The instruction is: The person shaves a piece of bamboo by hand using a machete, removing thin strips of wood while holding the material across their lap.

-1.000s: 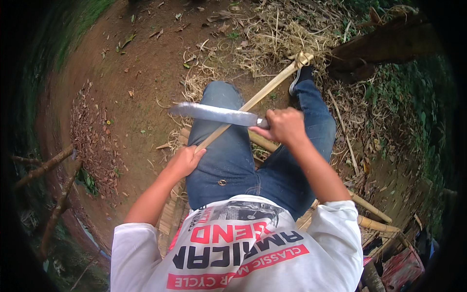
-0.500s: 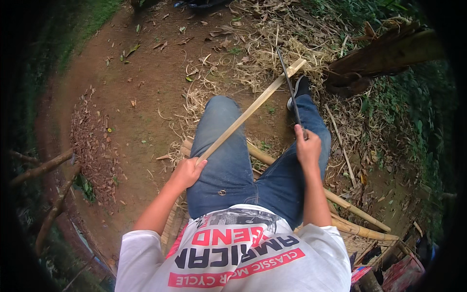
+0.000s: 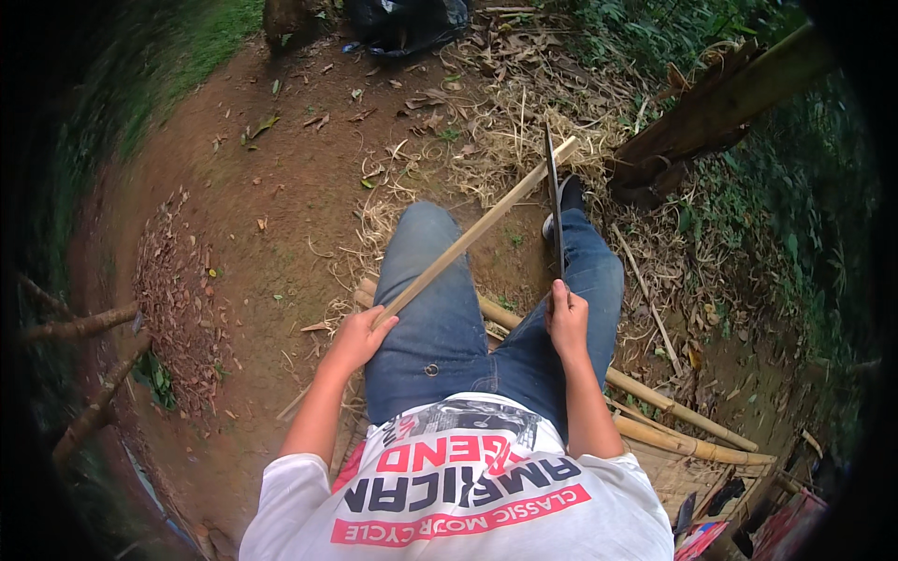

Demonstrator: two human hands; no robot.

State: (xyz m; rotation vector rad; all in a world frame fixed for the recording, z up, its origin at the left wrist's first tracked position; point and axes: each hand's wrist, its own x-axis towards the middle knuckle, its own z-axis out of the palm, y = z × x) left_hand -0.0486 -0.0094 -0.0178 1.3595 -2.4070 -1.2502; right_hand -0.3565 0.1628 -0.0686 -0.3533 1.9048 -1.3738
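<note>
My left hand [image 3: 359, 337] is closed round the near end of a pale bamboo strip [image 3: 477, 229], which slants up and to the right across my left thigh. In my right hand [image 3: 567, 320] is the handle of a long dark machete [image 3: 556, 210], its blade pointing away from me. Near the strip's far end the blade crosses it; whether the edge bites into it I cannot tell. A small ring-like curl [image 3: 430, 370] lies on my jeans.
I sit on a bamboo bench [image 3: 687, 449] with poles along its edge. Thin shavings [image 3: 505, 159] litter the ground ahead. A thick trunk [image 3: 692, 131] leans at the right, a black plastic bag [image 3: 407, 23] lies at the far side, and branches [image 3: 84, 327] stick in at left.
The machete has drawn back toward me and turned more upright, with my right hand lower and slightly left. The strip's far end has dipped nearer. The view has shifted, showing more of the bag.
</note>
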